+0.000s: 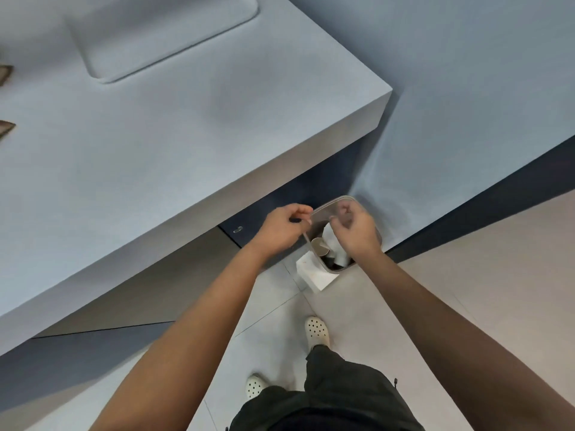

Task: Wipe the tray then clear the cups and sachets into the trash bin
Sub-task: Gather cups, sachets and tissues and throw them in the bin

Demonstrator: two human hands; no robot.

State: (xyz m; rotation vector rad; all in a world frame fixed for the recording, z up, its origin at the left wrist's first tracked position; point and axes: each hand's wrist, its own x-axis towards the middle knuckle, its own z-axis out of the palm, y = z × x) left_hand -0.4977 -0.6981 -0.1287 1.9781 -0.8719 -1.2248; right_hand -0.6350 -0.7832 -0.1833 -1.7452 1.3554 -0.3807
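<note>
The trash bin (315,275) stands on the floor by the corner of the counter, white with a grey rim. Inside it lie a brown paper cup (320,246) and crumpled white paper (330,236). Both my hands hover over the bin's opening. My left hand (281,233) is at the bin's left rim with its fingers curled into a fist; nothing clearly shows in it. My right hand (356,234) is above the bin's middle, its fingers loosely curled and blurred, with nothing visible in them. It hides the bin's right part.
A pale blue counter (186,144) with a shallow rounded basin (161,38) fills the upper left. Two brown items (5,74) poke in at the left edge. A wall (466,104) rises behind the bin. My feet in white clogs (316,331) stand on grey floor tiles.
</note>
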